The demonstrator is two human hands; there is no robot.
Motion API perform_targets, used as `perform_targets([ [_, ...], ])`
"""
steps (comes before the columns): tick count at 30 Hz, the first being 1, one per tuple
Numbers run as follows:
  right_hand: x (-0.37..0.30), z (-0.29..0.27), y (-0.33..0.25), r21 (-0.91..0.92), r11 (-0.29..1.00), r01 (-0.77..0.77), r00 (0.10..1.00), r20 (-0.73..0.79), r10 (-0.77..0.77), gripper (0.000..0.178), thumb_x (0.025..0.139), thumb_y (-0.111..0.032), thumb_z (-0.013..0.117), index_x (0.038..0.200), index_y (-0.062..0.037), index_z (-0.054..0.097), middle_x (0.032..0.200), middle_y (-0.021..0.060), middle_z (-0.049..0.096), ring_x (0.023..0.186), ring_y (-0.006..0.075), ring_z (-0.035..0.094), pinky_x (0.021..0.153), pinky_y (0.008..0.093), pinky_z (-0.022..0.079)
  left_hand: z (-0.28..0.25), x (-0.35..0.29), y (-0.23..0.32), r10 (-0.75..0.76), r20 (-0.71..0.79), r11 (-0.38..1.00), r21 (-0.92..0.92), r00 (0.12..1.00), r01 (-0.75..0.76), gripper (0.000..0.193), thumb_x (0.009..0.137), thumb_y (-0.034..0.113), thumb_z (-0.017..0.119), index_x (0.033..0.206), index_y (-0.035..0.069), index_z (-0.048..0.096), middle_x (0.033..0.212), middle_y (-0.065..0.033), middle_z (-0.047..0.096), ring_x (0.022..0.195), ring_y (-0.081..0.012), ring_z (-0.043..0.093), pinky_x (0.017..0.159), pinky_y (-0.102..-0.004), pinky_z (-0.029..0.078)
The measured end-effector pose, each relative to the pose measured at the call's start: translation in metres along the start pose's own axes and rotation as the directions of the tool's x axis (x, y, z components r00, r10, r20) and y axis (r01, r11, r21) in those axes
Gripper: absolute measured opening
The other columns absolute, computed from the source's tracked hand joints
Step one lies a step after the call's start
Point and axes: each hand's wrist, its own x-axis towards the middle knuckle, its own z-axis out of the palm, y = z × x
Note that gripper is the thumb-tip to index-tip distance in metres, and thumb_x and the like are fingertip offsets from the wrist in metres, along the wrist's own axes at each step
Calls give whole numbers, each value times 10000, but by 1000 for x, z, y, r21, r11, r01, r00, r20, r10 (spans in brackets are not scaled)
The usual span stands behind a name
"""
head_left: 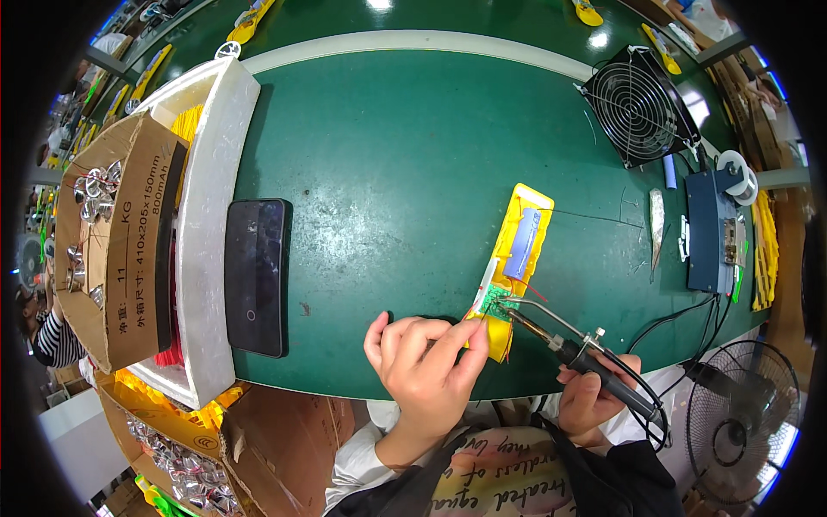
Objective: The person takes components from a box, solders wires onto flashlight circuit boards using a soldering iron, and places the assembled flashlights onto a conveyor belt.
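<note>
Soldering — right hand [588, 398] holds iron [575, 351] on board [497, 299].

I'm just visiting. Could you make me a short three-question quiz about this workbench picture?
1. True or false: the right hand holds the soldering iron.
2. What is the iron's tip at? A) the black phone B) the green circuit board in the yellow casing C) the square fan
3. Fill in: the left hand pinches the casing's ____ end.

Key: 1 true; 2 B; 3 near
</note>
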Motion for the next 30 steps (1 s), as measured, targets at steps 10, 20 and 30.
perform_targets([
  [10, 1, -3, -4, -14, 1000, -16, 999, 48, 16, 321, 766, -164, 590, 919, -12, 353, 692, 154, 520, 520, 147, 533, 473, 227, 450, 0, 0, 0, 2, 5, 1000, 8, 1000, -2, 135, 571, 81, 701, 668, 139, 628, 639, 42, 446, 635, -142, 462, 822, -409, 349],
  [20, 0, -4, -5, -2, 1000, -3, 1000, 11, 3, 342, 759, -190, 601, 912, -14, 349, 678, 160, 518, 504, 142, 524, 467, 225, 445, -1, 0, 2, -3, 22, 1000, 13, 1000, 2, 150, 574, 81, 704, 694, 133, 632, 640, 41, 446, 638, -139, 464, 827, -411, 345],
  [30, -2, -17, 0, 19, 999, 42, 998, -45, -41, 327, 773, -182, 579, 917, 0, 350, 680, 161, 515, 487, 140, 512, 447, 210, 434, 0, -4, 8, -10, 44, 997, 79, 999, 7, 105, 633, 85, 674, 721, 112, 624, 791, 28, 596, 764, -149, 523, 897, -418, 293],
])
